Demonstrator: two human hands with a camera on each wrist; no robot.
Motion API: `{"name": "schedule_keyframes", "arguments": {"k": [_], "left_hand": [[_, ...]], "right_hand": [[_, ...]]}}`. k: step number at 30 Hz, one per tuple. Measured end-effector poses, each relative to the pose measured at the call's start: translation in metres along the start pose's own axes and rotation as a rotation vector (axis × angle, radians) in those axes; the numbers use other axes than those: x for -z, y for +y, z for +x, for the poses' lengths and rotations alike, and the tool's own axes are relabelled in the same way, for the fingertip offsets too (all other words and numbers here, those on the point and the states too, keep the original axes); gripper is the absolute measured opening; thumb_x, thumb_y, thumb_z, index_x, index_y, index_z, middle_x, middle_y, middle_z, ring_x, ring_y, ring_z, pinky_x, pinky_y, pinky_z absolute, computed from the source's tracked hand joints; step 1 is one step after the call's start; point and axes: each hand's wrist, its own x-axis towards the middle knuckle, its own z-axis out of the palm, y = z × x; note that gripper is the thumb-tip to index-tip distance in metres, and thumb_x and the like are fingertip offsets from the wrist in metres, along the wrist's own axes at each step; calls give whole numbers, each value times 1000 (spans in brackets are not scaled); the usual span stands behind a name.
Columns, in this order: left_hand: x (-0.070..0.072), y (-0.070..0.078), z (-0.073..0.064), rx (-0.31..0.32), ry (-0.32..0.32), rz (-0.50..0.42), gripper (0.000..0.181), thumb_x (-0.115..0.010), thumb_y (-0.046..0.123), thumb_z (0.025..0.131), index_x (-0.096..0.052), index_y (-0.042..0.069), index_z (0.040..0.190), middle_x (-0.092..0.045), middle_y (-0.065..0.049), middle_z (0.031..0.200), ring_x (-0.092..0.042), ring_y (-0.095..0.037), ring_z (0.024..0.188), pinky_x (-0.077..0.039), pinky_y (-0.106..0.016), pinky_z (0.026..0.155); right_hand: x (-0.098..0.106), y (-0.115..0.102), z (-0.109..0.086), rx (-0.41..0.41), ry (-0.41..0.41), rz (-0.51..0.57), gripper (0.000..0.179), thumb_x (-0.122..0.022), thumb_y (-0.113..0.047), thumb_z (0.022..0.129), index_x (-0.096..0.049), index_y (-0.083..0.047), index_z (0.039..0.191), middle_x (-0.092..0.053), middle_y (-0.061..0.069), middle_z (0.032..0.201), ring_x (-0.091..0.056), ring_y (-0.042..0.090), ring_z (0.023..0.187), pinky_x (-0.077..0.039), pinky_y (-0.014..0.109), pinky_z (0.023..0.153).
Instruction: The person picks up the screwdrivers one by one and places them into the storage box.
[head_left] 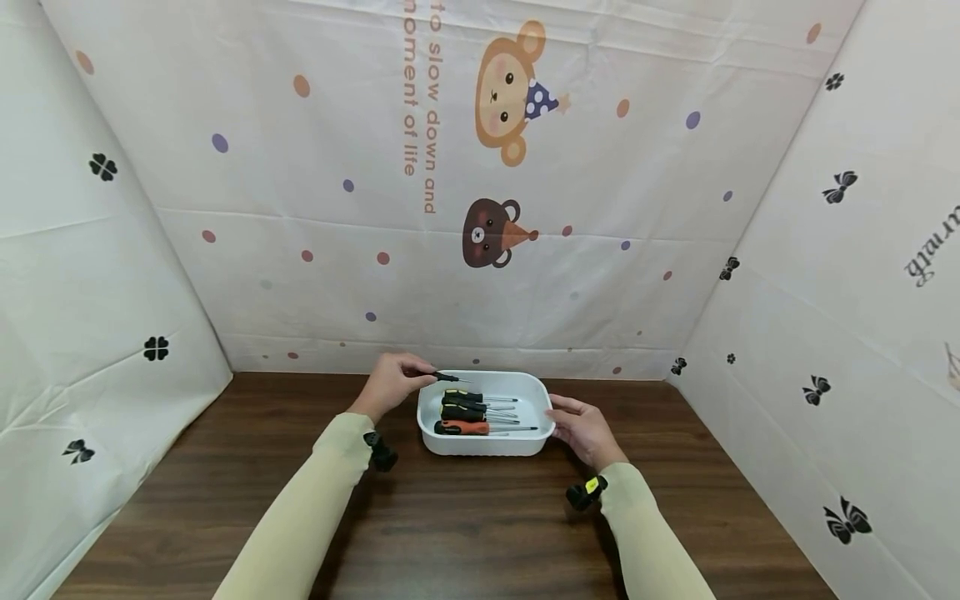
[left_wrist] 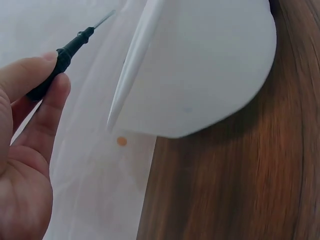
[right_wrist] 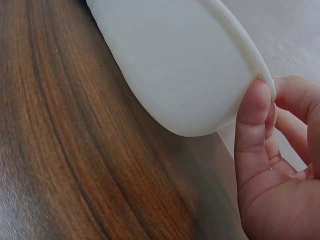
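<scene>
My left hand [head_left: 393,385] pinches a small black screwdriver [head_left: 446,377] by its handle, over the far left corner of a white plastic tray [head_left: 483,447]. In the left wrist view the thumb and fingers grip that handle, and the thin metal shaft points up and away. My right hand [head_left: 588,433] pinches the tray's right rim, its thumb on the outer side in the right wrist view. Inside the tray lie several black screwdrivers [head_left: 463,412] with yellow marks, side by side, shafts to the right. An orange-and-black screwdriver [head_left: 465,427] lies nearest the front wall.
The tray stands on a dark wooden table [head_left: 465,525], close to its back edge. A white printed cloth [head_left: 375,283] rises behind, and similar cloths hang at both sides. Each wrist wears a black camera [head_left: 587,492].
</scene>
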Motion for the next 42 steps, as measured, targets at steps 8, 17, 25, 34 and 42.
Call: {"name": "schedule_keyframes", "arguments": {"k": [8,17,25,34,42], "left_hand": [[-13,4,9,103,-70,22,9,-85,21,85,-85,20,94,-78,-3,104,-70,-19,96,-61,-36,81],[-24,2,21,60,-127,120,11,-82,13,87,-84,14,98,-78,-5,104,-70,-19,96,-59,-37,84],[-38,2,27,85,-163,175,7,-83,12,86,-84,14,92,-78,-2,98,-68,-15,90,-59,-34,77],[-49,13,28,91,-182,221,4,-84,12,86,-83,11,90,-78,-3,95,-69,-16,88,-59,-34,76],[-54,13,30,62,-189,310,4,-85,9,84,-82,10,85,-76,-1,87,-67,-15,82,-58,-34,74]], "right_hand": [[-2,3,1,5,5,31,52,-75,0,90,-58,7,139,-76,10,112,-69,13,71,-59,25,66],[-1,1,0,2,13,11,53,-74,0,91,-57,6,141,-76,11,113,-68,11,70,-59,24,66],[0,2,1,1,18,18,53,-75,0,90,-58,6,140,-75,14,115,-67,11,68,-59,25,65],[1,1,1,-7,21,-3,52,-75,-2,91,-59,3,140,-74,14,120,-68,11,70,-60,25,68],[-1,1,1,9,2,13,52,-74,-1,91,-58,6,140,-74,13,118,-68,12,71,-60,25,68]]}}
